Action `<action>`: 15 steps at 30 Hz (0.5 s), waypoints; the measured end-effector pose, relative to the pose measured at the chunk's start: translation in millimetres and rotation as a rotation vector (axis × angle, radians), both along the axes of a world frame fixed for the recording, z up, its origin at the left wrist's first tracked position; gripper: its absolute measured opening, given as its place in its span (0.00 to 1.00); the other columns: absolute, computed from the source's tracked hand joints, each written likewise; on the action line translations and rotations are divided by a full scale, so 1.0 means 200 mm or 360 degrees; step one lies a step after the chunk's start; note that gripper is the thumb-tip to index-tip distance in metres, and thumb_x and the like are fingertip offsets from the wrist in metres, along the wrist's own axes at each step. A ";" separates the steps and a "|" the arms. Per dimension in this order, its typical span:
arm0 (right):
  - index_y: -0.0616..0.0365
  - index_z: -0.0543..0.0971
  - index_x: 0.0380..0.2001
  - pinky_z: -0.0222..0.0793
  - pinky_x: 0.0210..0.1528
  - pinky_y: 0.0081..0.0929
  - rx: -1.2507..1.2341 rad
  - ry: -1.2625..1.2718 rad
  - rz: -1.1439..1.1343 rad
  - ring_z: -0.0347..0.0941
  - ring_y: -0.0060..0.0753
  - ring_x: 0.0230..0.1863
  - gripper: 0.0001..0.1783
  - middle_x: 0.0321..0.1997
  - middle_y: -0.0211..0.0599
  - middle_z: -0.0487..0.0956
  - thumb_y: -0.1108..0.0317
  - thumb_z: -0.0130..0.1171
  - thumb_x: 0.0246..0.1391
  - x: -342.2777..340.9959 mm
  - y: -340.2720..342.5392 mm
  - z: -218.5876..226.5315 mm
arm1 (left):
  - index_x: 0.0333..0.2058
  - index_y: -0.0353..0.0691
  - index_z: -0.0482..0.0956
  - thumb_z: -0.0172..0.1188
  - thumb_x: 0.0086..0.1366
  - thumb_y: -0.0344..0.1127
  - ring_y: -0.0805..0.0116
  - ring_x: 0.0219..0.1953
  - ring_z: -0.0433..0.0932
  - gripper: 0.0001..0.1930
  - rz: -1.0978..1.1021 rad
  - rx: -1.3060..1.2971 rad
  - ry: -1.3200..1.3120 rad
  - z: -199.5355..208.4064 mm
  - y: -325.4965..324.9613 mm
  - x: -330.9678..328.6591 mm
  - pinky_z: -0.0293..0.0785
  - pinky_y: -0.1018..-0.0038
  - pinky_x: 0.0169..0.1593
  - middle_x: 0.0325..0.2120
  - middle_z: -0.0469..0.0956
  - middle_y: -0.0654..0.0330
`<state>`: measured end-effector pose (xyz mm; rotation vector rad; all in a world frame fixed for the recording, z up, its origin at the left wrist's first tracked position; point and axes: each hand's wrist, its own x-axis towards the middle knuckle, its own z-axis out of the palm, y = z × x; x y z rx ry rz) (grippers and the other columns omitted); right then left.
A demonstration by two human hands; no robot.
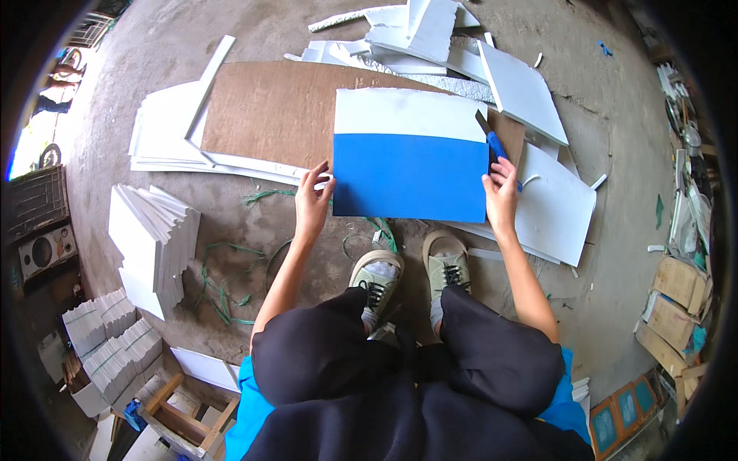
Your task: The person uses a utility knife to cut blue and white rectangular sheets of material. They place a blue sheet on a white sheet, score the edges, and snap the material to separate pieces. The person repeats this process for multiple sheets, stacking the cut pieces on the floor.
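A blue rectangular board (411, 177) lies level before me, with a white foam sheet (411, 111) of matching width showing past its far edge. At the board's left edge, my left hand (313, 201) is closed, thumb and fingers gripping the side. My right hand (501, 192) has its thumb against the right edge. Its curled fingers close over the handle of a utility knife (495, 144), whose dark blade points away from me over the white sheet's right corner. Underneath is a brown wooden board (265, 107). The undersides of the sheets are hidden.
White foam offcuts (411, 34) are heaped beyond the board, and more sheets (557, 207) lie to the right. A leaning stack of white sheets (150, 238) stands left, above bundled stacks (111, 338). Green string (223, 303) trails near my shoes (377, 280). Cardboard boxes (673, 307) line the right side.
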<state>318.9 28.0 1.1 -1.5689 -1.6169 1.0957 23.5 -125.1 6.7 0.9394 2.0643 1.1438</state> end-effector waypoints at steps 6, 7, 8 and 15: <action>0.56 0.61 0.51 0.68 0.40 0.27 0.0035 -0.0090 -0.0003 0.70 0.31 0.36 0.29 0.42 0.43 0.71 0.78 0.56 0.44 -0.04 0.06 -0.04 | 0.47 0.41 0.73 0.58 0.56 0.30 0.69 0.35 0.75 0.18 -0.0097 -0.0012 0.0209 -0.04 0.04 -0.02 0.74 0.77 0.36 0.40 0.70 0.55; 0.56 0.61 0.51 0.68 0.39 0.27 0.0053 -0.0122 -0.0004 0.69 0.31 0.36 0.29 0.41 0.43 0.71 0.78 0.57 0.44 -0.04 0.11 -0.06 | 0.46 0.41 0.73 0.58 0.55 0.30 0.69 0.34 0.76 0.18 -0.0120 -0.0021 0.0231 -0.03 0.08 -0.03 0.74 0.76 0.35 0.39 0.71 0.55; 0.56 0.61 0.51 0.68 0.39 0.27 0.0072 -0.0154 -0.0003 0.69 0.31 0.35 0.29 0.40 0.43 0.72 0.78 0.57 0.44 -0.04 0.16 -0.07 | 0.46 0.41 0.74 0.58 0.55 0.31 0.68 0.34 0.76 0.17 -0.0142 -0.0031 0.0252 -0.02 0.13 -0.05 0.74 0.76 0.35 0.39 0.71 0.54; 0.55 0.62 0.51 0.69 0.35 0.25 0.0068 -0.0335 0.0043 0.70 0.28 0.31 0.32 0.38 0.39 0.73 0.76 0.61 0.41 -0.09 0.27 -0.01 | 0.46 0.41 0.73 0.59 0.54 0.30 0.68 0.33 0.77 0.18 -0.0187 -0.0008 0.0256 -0.01 0.22 -0.12 0.75 0.74 0.37 0.36 0.73 0.53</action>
